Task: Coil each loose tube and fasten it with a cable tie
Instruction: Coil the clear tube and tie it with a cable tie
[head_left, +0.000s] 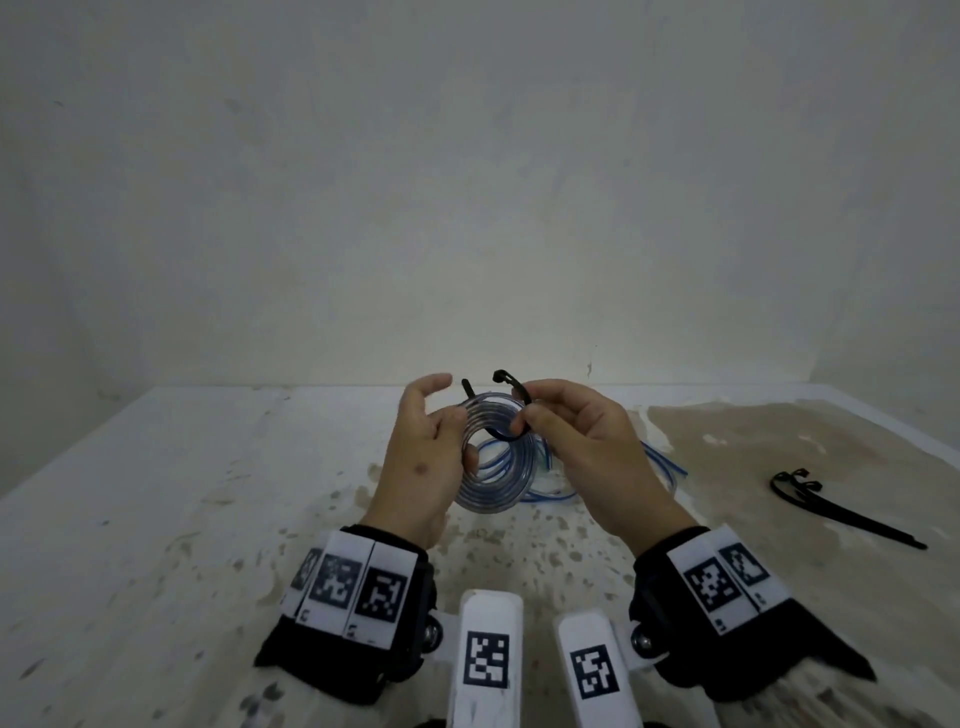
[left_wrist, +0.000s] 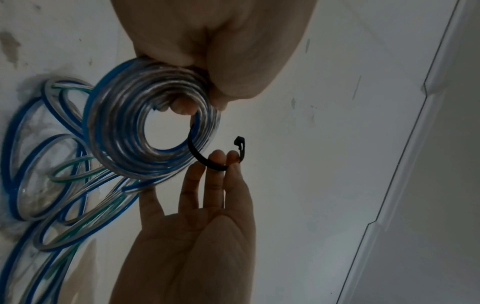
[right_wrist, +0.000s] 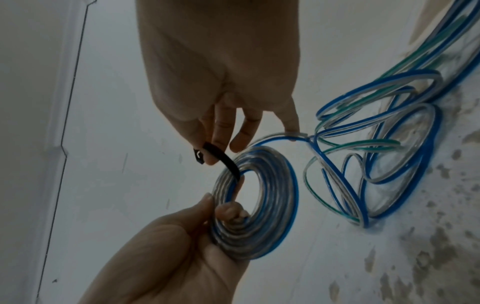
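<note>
A clear tube with a blue stripe is wound into a flat coil (head_left: 485, 496) (left_wrist: 116, 123) (right_wrist: 280, 195), held upright above the table. My right hand (head_left: 582, 441) (left_wrist: 221, 45) (right_wrist: 168, 246) pinches the coil's rim between thumb and index finger. A black cable tie (head_left: 521, 388) (left_wrist: 205, 163) (right_wrist: 223, 160) passes through the coil's hole and arcs outside it, unfastened. My left hand (head_left: 415, 452) (left_wrist: 197, 226) (right_wrist: 221, 61) has nearly straight fingers. Its fingertips touch the tie near its head, and its thumb rests against the coil.
Loose blue-striped and green-striped tubes (head_left: 670, 467) (left_wrist: 39, 164) (right_wrist: 389, 164) lie tangled on the table behind the coil. Spare black cable ties (head_left: 831, 504) lie at the right. The white tabletop (head_left: 182, 493) is stained and meets a wall at the back.
</note>
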